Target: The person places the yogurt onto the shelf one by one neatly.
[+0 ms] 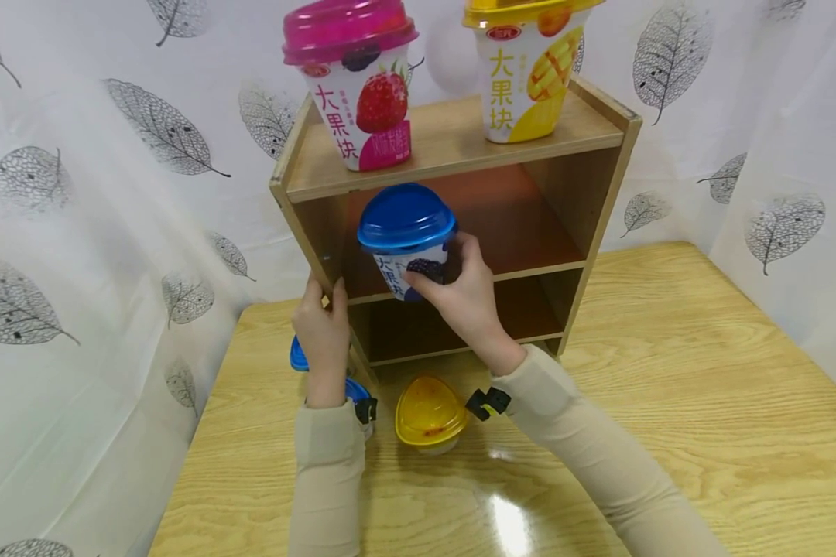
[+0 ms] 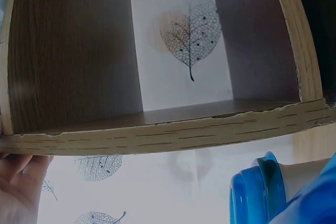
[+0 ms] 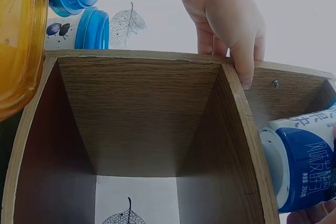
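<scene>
My right hand [image 1: 470, 298] holds a blue-lidded yogurt cup [image 1: 411, 267] upright, thumb across its front. The cup is before the upper compartment of a wooden shelf [image 1: 606, 209]. In the right wrist view the cup [image 3: 307, 169] lies sideways across the picture, its base close to the shelf board's front edge. My left hand [image 1: 323, 333] grips the shelf's left side panel, with the thumb on the inner face and fingers outside, as the right wrist view shows. Only part of this hand [image 2: 23, 187] appears in the left wrist view, against the panel's edge.
On the shelf top stand a pink-lidded cup [image 1: 362, 93] and a yellow-lidded cup [image 1: 529, 73]. Another yellow-lidded cup [image 1: 430, 414] is on the table [image 1: 704, 418] before the shelf. Blue-lidded cups [image 3: 94, 30] stand by its left side, partly behind my left arm. A leaf-patterned cloth hangs behind.
</scene>
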{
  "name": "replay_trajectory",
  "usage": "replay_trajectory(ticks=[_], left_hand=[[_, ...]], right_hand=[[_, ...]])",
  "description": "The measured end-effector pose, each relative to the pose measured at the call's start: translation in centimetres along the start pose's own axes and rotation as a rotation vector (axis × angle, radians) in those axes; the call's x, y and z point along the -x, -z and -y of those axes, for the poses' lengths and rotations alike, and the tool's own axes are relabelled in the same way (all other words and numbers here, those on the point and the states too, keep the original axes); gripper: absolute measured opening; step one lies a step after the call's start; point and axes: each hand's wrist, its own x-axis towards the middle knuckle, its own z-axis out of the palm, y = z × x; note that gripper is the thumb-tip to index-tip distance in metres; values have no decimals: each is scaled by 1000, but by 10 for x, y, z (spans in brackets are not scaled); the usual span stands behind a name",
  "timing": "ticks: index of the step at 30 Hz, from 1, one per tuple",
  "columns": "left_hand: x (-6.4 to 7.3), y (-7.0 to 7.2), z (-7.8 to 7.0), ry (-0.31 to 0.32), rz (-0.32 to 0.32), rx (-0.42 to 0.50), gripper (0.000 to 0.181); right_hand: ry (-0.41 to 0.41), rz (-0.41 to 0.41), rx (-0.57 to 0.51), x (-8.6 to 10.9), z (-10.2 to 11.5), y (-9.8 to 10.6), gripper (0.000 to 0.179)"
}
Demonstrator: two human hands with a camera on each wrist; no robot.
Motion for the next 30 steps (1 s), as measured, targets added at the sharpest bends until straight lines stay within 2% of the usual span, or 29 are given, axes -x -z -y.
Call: replay_trajectory(ticks=[14, 21, 23, 27, 30], left_hand=[[2, 1, 0, -2, -2, 5, 25], [1, 1, 2, -1, -1, -11, 25], [1, 0, 2, -1, -1, -13, 25], [0, 0, 2, -5, -1, -15, 24], [1, -1, 2, -6, 0, -11, 24]], right_hand=[[35, 3, 1, 0, 0, -2, 60], [92, -23, 0, 3, -1, 1, 59], [94, -31, 9, 6, 7, 3, 57], [118, -64, 28, 10, 7, 6, 52], [137, -80, 40, 12, -1, 8, 49]])
